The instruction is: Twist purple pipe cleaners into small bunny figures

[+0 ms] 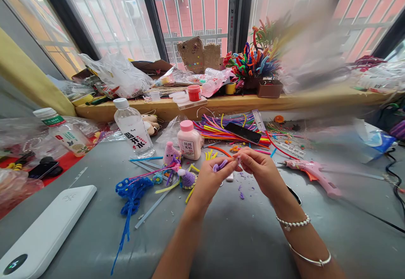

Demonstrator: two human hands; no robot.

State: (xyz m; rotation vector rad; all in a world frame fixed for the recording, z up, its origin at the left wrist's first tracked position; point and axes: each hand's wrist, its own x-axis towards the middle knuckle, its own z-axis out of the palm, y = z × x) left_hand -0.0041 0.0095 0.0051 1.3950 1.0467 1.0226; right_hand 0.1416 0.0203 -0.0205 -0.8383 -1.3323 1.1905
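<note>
My left hand [209, 182] is closed around a short curled piece of purple pipe cleaner [219, 166]. My right hand [262, 173] meets it at the fingertips, thumb and forefinger pinched together on something small and pale that I cannot make out. Purple fuzz scraps [242, 195] lie on the grey table beneath the hands. Just left of my left hand are a purple coiled pipe-cleaner figure [187, 178] and a pink one [171, 154]. Farther left sits a blue pipe-cleaner piece [131, 192] with long trailing ends.
A pink glue gun [316, 173] lies at right, with a blurred pale patch over that side. Behind the hands are a phone [243, 133] on colourful pipe cleaners [209, 131], a pink-capped bottle [189, 142] and a water bottle [134, 129]. A white power bank [53, 228] rests front left.
</note>
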